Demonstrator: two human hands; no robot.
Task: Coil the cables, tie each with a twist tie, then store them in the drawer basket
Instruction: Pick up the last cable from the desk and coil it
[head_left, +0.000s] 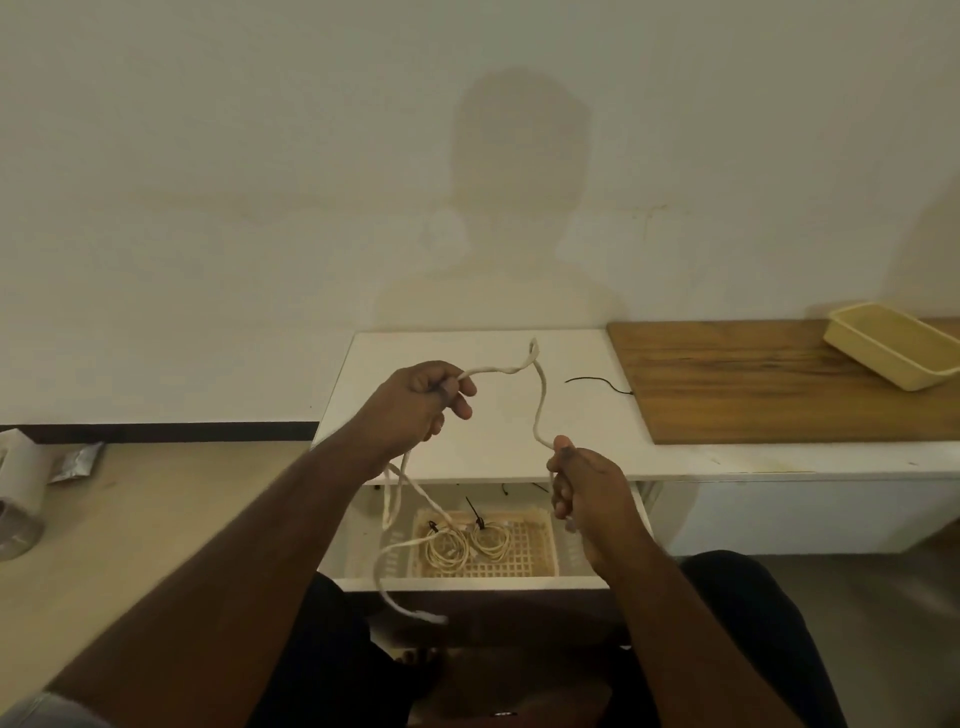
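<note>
Left hand (421, 402) fist-grips a pale, soft cable (537, 405); right hand (582, 486) pinches it further along. Kinked span between, over the white top (467, 452); slack tail hangs past the open drawer's lattice basket (530, 545), two tied coils (467, 543) inside. Thin black twist tie (597, 384) lies on top.

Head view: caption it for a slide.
Both hands stretch a white cable above the open drawer's basket, where two tied coils lie.
</note>
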